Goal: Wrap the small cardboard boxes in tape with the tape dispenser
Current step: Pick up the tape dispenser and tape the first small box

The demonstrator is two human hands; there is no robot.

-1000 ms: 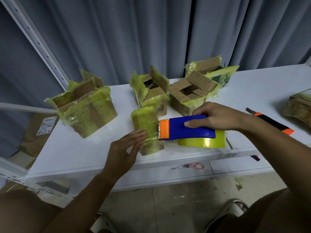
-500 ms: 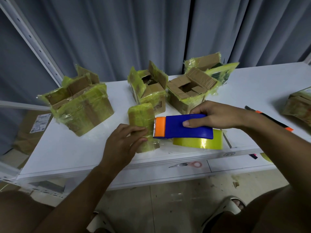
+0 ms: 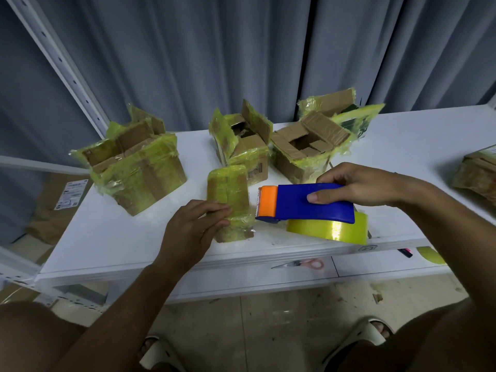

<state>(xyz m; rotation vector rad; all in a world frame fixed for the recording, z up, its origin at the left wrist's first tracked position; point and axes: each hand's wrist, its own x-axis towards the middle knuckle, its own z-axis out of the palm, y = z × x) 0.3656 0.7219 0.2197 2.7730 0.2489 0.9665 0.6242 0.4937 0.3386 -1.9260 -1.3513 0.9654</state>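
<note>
Standing across the upper middle of the frame, three opened cardboard boxes wrapped in yellow-green tape occupy the white worktop (image 3: 112,237): a large box (image 3: 134,170) at the left, a middle box (image 3: 245,146) and a right box (image 3: 308,151). A further taped parcel (image 3: 477,170) lies at the right edge. Scissors (image 3: 300,263) with pink handles lie on the lower shelf, below the worktop edge.

The small box (image 3: 228,194), fully covered in tape, stands upright at frame centre, just in front of the middle box. The left hand (image 3: 193,229) grips its near left side, fingers curled over the front face. The right hand (image 3: 357,183) holds the blue tape dispenser (image 3: 308,202) from above, thumb on its near side. The orange head of the dispenser sits just beside the small box; contact cannot be confirmed. The yellow tape roll (image 3: 332,229) hangs beneath the dispenser.

A barcode label shows on the middle box; its print is unreadable.
</note>
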